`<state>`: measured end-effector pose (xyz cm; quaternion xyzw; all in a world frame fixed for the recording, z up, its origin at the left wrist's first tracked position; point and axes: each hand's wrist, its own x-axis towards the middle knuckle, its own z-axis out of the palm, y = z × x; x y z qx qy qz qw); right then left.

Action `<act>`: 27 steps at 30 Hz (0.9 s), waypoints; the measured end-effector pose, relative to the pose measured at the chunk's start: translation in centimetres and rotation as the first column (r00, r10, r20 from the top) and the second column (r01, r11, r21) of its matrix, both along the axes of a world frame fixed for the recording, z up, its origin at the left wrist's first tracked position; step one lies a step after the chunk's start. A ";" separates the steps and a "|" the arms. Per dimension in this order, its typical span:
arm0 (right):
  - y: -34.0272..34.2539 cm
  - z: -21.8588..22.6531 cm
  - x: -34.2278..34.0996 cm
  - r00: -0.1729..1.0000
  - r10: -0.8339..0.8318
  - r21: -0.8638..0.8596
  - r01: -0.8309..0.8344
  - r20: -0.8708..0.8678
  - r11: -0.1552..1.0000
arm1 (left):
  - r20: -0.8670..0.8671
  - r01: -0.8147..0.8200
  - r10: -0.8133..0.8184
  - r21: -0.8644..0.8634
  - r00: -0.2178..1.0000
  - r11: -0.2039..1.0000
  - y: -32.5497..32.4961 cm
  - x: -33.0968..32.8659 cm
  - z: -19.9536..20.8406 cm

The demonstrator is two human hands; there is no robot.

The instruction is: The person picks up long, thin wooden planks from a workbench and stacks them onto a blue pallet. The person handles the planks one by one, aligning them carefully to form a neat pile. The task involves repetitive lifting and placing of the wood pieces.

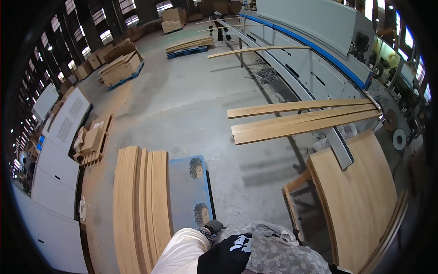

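Observation:
My left hand (213,226), in a dark glove, is low in the view, close to my patterned grey apron. Its fingers are too small and foreshortened to read. Just beyond it lies the right edge of a low blue platform (182,182) with two ribbed round patches. Long wooden boards (157,192) are stacked on its left side, apart from the hand. My right hand is out of view. Ahead to the right, several light wooden boards (273,129) rest across a long machine's rail, their near-left ends jutting over the floor.
A plywood-topped table (360,187) stands close on the right. The long grey machine (315,77) with a blue strip runs away from me. White cabinets (54,169) line the left. Farther off are loaded pallets (121,68), a curved strip (255,49) and another person (220,29).

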<state>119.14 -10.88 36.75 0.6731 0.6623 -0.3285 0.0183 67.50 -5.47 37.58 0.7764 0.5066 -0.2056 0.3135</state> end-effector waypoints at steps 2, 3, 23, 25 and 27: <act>0.2 0.6 -0.3 1.000 -0.005 -0.014 0.005 0.014 1.000 | 0.025 0.007 -0.007 -0.003 1.000 1.000 0.4 -0.4 -1.2; 0.1 0.8 -0.2 1.000 -0.007 -0.022 0.008 0.020 1.000 | 0.049 0.001 0.000 -0.008 0.999 1.000 0.9 -0.4 -1.2; 2.5 1.5 0.3 0.993 0.089 -0.066 -0.084 0.071 0.994 | 0.039 -0.216 0.221 -0.088 0.975 0.972 -8.2 -2.4 -5.1; 2.2 1.5 0.4 0.994 0.092 -0.057 -0.088 0.065 0.994 | 0.040 -0.231 0.237 -0.117 0.971 0.966 -9.1 -2.9 -6.6; 0.9 1.5 1.0 0.996 0.062 -0.051 -0.058 0.068 0.997 | 0.018 -0.211 0.217 -0.161 0.976 0.964 -8.2 -2.2 -6.0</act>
